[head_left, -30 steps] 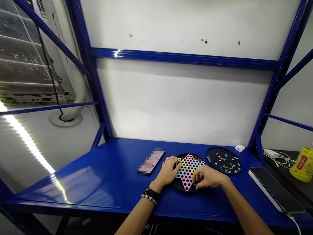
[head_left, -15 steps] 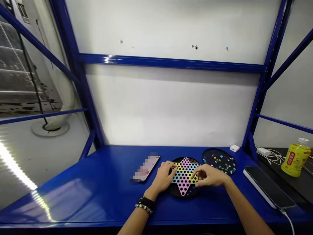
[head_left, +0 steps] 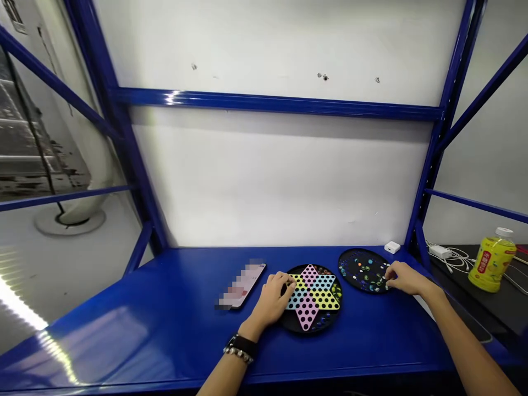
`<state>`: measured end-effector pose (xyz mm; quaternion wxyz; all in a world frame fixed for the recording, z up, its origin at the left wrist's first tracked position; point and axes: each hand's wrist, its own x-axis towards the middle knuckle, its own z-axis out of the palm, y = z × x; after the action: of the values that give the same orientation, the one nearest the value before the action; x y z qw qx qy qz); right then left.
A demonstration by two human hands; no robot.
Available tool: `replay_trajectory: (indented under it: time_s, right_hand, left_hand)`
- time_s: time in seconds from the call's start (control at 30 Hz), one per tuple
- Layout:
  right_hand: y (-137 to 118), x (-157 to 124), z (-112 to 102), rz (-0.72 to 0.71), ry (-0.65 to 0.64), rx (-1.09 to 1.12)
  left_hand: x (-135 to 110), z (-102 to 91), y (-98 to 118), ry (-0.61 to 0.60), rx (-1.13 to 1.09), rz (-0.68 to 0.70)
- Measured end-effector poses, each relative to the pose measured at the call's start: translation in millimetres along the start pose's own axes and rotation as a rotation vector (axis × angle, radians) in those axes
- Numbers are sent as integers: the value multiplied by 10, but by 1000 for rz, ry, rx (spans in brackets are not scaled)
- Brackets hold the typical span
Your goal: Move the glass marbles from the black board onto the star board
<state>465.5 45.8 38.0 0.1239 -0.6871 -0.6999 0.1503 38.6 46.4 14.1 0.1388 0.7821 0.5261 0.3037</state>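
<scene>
Two round black pieces sit just beside each other on the top of a blue steel shelf (head_left: 124,335): a Chinese checkers board (head_left: 313,297), its pastel star pierced with black holes, and to its right a black marble tray (head_left: 362,269) scattered with small glass marbles (head_left: 365,272). The hands are well apart. The left hand (head_left: 270,300) rests curled at the left point of the star, its fingertips (head_left: 291,280) on the board, while the right hand (head_left: 406,278) lies at the tray's right edge, its fingers (head_left: 390,278) reaching among the marbles. Whether either hand pinches a marble cannot be told. A black wristband and beaded bracelet (head_left: 240,347) circle the left wrist. Left of the board lies a smartphone (head_left: 243,285) with a blurred screen. A small white case (head_left: 391,247) sits behind the tray, and beyond the shelf's right end, on a dark surface, stand a white charger (head_left: 439,252) and a yellow bottle (head_left: 492,261).
</scene>
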Motion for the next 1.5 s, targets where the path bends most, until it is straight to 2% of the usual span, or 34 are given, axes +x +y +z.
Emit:
replay_trajectory:
  time_s: [0.17, 0.37, 0.47, 0.57, 0.67, 0.77, 0.83, 0.93, 1.1, 1.17, 1.23, 1.3, 1.4, 1.5]
  right_hand:
    - [-131, 35, 55, 93, -34, -115]
    - [-19, 149, 30, 26, 1, -11]
    - [-62, 256, -52, -37, -5, 237]
    - [-198, 390, -91, -72, 2, 651]
    - [-336, 536, -58, -50, 161, 1101]
    - [-370, 646, -28, 30, 340, 1267]
    - [-314, 662, -49, 70, 375, 1221]
    - [-155, 593, -126, 132, 340, 1078]
    - [89, 449, -204, 230, 223, 754]
    - [139, 445, -192, 253, 188, 523]
    - [151, 468, -162, 267, 151, 265]
    - [121, 505, -122, 262, 120, 107]
    - [9, 538, -67, 207, 70, 107]
    - [-124, 495, -44, 101, -65, 103]
  left_hand:
    - [-4, -20, 24, -8, 14, -9]
    - [-1, -16, 13, -20, 2, -11]
    - [1, -14, 8, -18, -2, -6]
    - [-4, -16, 11, -24, -2, -2]
    - [-7, -17, 9, -28, 3, -5]
    - [-2, -16, -2, -18, 5, 2]
    - [5, -15, -10, -12, 0, 9]
    - [13, -12, -13, -4, -12, 11]
    - [14, -8, -1, -17, -26, 13]
    - [13, -7, 1, -24, -24, 7]
    - [12, -6, 0, -26, -19, 3]
    - [10, -7, 0, -24, -8, 1]
    - [6, -10, 5, -20, 3, 3]
    - [5, -11, 13, -20, 4, 0]
